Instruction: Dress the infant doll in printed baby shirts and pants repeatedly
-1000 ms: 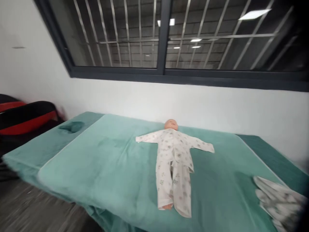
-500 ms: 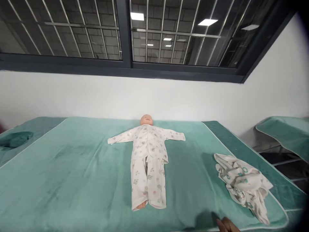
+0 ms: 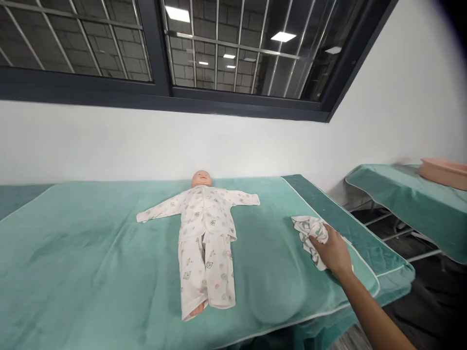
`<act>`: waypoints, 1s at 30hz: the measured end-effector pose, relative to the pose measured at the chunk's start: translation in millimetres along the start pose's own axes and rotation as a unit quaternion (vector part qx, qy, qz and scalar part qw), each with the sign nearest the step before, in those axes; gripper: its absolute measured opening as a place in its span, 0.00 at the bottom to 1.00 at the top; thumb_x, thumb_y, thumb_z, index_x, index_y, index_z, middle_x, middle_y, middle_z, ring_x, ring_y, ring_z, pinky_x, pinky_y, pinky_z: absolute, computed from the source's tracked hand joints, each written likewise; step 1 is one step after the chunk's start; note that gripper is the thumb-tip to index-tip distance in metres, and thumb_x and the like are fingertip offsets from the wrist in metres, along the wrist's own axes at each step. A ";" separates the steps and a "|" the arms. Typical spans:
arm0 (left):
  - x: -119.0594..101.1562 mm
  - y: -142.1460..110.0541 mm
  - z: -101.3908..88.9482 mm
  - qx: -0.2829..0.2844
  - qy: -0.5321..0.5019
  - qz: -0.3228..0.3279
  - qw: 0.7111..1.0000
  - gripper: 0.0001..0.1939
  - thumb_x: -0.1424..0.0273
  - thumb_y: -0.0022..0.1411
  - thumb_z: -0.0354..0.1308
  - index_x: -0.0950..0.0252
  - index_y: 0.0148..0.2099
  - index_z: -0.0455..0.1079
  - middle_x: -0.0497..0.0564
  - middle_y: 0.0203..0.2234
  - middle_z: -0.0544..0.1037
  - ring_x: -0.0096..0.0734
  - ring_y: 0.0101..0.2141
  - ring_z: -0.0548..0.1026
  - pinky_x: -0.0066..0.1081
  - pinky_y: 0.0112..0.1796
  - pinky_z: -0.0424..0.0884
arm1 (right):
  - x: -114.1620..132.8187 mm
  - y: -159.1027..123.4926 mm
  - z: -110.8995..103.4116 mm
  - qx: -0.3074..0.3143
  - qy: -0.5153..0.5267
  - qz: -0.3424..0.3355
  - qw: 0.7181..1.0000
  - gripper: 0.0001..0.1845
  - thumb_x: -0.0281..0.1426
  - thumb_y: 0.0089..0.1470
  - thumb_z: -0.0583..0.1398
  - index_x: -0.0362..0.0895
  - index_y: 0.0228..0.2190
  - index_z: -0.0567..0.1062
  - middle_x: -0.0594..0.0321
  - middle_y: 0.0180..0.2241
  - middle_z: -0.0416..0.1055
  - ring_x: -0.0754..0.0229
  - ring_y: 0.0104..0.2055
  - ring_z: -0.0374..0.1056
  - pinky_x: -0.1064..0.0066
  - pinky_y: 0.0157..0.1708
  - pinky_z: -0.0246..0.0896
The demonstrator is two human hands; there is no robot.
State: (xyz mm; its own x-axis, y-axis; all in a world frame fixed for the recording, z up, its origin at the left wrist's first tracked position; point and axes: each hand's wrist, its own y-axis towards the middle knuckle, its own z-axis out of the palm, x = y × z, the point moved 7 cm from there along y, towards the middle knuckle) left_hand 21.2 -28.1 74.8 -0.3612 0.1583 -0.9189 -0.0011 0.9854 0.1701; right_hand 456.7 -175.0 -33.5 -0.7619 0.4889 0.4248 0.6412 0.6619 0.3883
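Toward the right side of the bed, my right hand is closed around a crumpled white printed cloth, possibly a garment; part of it is hidden under the hand. A baby doll lies on its back at the middle of the bed, its head near the wall. It wears a white printed top with the sleeves spread out and matching trousers. One foot shows at a trouser hem. My left hand is out of view.
A green blanket with white piping covers the bed. Behind it rise a white wall and a dark-framed window with bars. At right, a second green-covered table bears a pink basin; a gap separates it from the bed.
My right hand has reached forward from the bottom edge and taken hold of the crumpled cloth, bunching it. The view has turned right, bringing the pink basin into sight. The doll lies as before.
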 end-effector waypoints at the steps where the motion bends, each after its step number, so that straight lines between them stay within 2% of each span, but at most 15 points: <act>1: 6.3 -19.3 -6.8 0.002 -0.004 0.002 1.000 0.13 0.63 0.59 0.62 0.47 0.46 0.71 0.49 0.46 0.74 0.42 0.49 0.71 0.37 0.38 0.76 | 6.5 2.8 -0.1 0.011 0.009 0.007 1.000 0.35 0.48 0.50 0.57 0.43 0.55 0.65 0.47 0.48 0.70 0.43 0.50 0.67 0.56 0.48 0.61; 4: 28.4 -75.5 -25.0 -0.002 -0.016 0.009 1.000 0.11 0.61 0.65 0.55 0.54 0.48 0.71 0.53 0.47 0.74 0.36 0.45 0.72 0.35 0.39 0.74 | 44.9 6.7 -13.9 0.028 0.103 0.001 0.994 0.30 0.46 0.49 0.59 0.46 0.51 0.68 0.53 0.46 0.72 0.47 0.47 0.69 0.59 0.47 0.62; 6: 43.1 -102.5 -31.8 -0.011 -0.023 0.014 1.000 0.04 0.65 0.59 0.61 0.49 0.38 0.73 0.49 0.37 0.77 0.38 0.39 0.74 0.33 0.29 0.73 | 79.1 6.0 -23.9 0.012 0.174 -0.026 0.984 0.29 0.45 0.49 0.60 0.47 0.51 0.68 0.56 0.47 0.72 0.49 0.48 0.69 0.61 0.48 0.62; 8: 51.6 -113.3 -34.6 -0.024 -0.037 0.022 0.999 0.08 0.69 0.58 0.57 0.50 0.29 0.73 0.47 0.29 0.75 0.39 0.31 0.74 0.34 0.22 0.70 | 114.4 2.6 -19.4 0.013 0.210 -0.077 0.974 0.29 0.44 0.50 0.59 0.47 0.53 0.67 0.56 0.50 0.70 0.50 0.50 0.68 0.62 0.50 0.61; 10: 49.8 -106.2 -37.0 -0.046 -0.070 0.035 0.996 0.10 0.71 0.58 0.52 0.53 0.28 0.71 0.47 0.28 0.74 0.36 0.27 0.73 0.33 0.23 0.69 | 144.5 -2.7 6.6 0.087 0.172 -0.130 0.973 0.29 0.40 0.50 0.59 0.46 0.53 0.67 0.54 0.51 0.69 0.50 0.51 0.67 0.62 0.50 0.61; 12: 41.0 -84.1 -38.7 -0.054 -0.118 0.029 0.991 0.10 0.72 0.58 0.49 0.57 0.32 0.71 0.47 0.31 0.75 0.31 0.26 0.72 0.31 0.25 0.69 | 163.7 -9.1 38.1 0.189 0.069 -0.169 0.965 0.28 0.36 0.49 0.59 0.47 0.53 0.68 0.53 0.50 0.70 0.48 0.50 0.67 0.60 0.47 0.63; 13: 36.8 -69.0 -38.0 -0.044 -0.140 0.012 0.989 0.10 0.72 0.58 0.48 0.58 0.34 0.71 0.47 0.32 0.75 0.29 0.25 0.71 0.30 0.26 0.70 | 169.8 -10.5 47.5 0.219 0.013 -0.179 0.959 0.27 0.36 0.48 0.59 0.47 0.52 0.69 0.52 0.51 0.69 0.45 0.50 0.67 0.57 0.45 0.64; 15: 27.9 -34.0 -35.4 -0.010 -0.164 -0.004 0.986 0.10 0.72 0.60 0.48 0.59 0.34 0.71 0.46 0.31 0.75 0.27 0.24 0.70 0.28 0.27 0.69 | 186.5 -7.7 47.1 0.209 -0.052 -0.195 0.957 0.27 0.42 0.49 0.60 0.49 0.51 0.70 0.50 0.55 0.65 0.38 0.54 0.63 0.52 0.43 0.64; 17: 24.4 6.1 -36.5 -0.020 -0.147 0.018 0.989 0.10 0.72 0.61 0.48 0.59 0.34 0.71 0.45 0.32 0.76 0.27 0.25 0.71 0.28 0.29 0.70 | 219.5 -3.1 32.8 0.152 -0.024 -0.218 0.964 0.27 0.49 0.51 0.59 0.51 0.51 0.71 0.51 0.60 0.59 0.35 0.59 0.57 0.48 0.45 0.62; 19: 29.1 49.9 -34.6 -0.051 -0.096 0.059 0.992 0.11 0.73 0.59 0.48 0.59 0.35 0.72 0.45 0.35 0.77 0.28 0.29 0.73 0.30 0.34 0.71 | 268.7 -3.0 26.5 0.123 0.100 -0.255 0.954 0.22 0.47 0.56 0.55 0.51 0.50 0.70 0.53 0.57 0.62 0.44 0.57 0.61 0.55 0.46 0.63; 20: 33.8 72.4 -29.8 -0.058 -0.064 0.081 0.993 0.11 0.74 0.59 0.48 0.59 0.36 0.72 0.46 0.37 0.77 0.30 0.33 0.74 0.32 0.38 0.71 | 295.4 -3.2 31.2 0.127 0.173 -0.264 0.940 0.19 0.44 0.59 0.54 0.51 0.48 0.70 0.54 0.54 0.65 0.49 0.53 0.64 0.60 0.45 0.64; 22: 46.4 115.4 -14.1 -0.047 0.000 0.110 0.993 0.14 0.76 0.58 0.48 0.60 0.40 0.74 0.49 0.41 0.78 0.35 0.41 0.74 0.36 0.46 0.70 | 346.8 -1.1 59.1 0.157 0.265 -0.256 0.916 0.14 0.41 0.60 0.52 0.49 0.43 0.70 0.57 0.47 0.68 0.55 0.45 0.68 0.65 0.38 0.64; 25: 62.9 163.1 12.7 0.003 0.079 0.145 0.986 0.18 0.78 0.56 0.48 0.62 0.43 0.75 0.52 0.45 0.78 0.39 0.49 0.71 0.40 0.53 0.65 | 401.5 13.7 117.6 0.158 0.272 -0.207 0.926 0.11 0.40 0.57 0.54 0.47 0.37 0.69 0.60 0.40 0.69 0.59 0.34 0.67 0.67 0.34 0.58; 28: 73.8 183.2 24.4 0.029 0.114 0.173 0.978 0.19 0.78 0.59 0.46 0.60 0.44 0.76 0.51 0.46 0.77 0.39 0.50 0.70 0.41 0.54 0.64 | 425.2 30.1 167.2 0.200 0.210 -0.166 0.942 0.12 0.42 0.56 0.54 0.47 0.29 0.67 0.63 0.30 0.69 0.59 0.29 0.62 0.69 0.28 0.50; 30: 79.5 185.9 26.2 0.045 0.119 0.185 0.974 0.20 0.77 0.62 0.44 0.58 0.47 0.75 0.50 0.48 0.77 0.38 0.50 0.70 0.41 0.53 0.65 | 430.7 37.2 181.2 0.216 0.189 -0.178 0.941 0.13 0.40 0.56 0.53 0.47 0.23 0.64 0.64 0.24 0.66 0.60 0.26 0.58 0.70 0.26 0.45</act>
State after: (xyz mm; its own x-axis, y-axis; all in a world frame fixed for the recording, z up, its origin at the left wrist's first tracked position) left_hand 16.6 169.4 24.1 -0.5268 0.4959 -0.6904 0.2488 0.8666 0.4326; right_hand 135.8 163.1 15.8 -0.7823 0.0087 0.6228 0.1910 0.9551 0.2266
